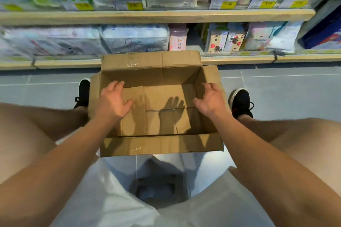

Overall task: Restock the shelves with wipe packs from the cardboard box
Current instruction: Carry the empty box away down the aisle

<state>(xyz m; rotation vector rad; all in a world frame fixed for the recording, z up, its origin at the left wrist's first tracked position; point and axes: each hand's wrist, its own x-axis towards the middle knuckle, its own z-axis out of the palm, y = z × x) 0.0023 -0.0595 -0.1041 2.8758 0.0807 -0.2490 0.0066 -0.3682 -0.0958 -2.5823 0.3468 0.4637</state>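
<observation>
Both hands spread open: my left hand [112, 100] hovers at the box's [156, 145] left wall, my right hand [210, 100] at its right wall, holding nothing. Box sits open on the floor [276, 86] between my shoes, wipe packs [135, 37] shelved beyond.

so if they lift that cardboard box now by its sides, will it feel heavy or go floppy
Probably light: the cardboard box shows only its bare bottom, no packs inside. The walls look stiff enough to hold shape, but the open flaps would likely swing loose. The left hand and right hand sit at opposite sides, so it should lift level.
</observation>
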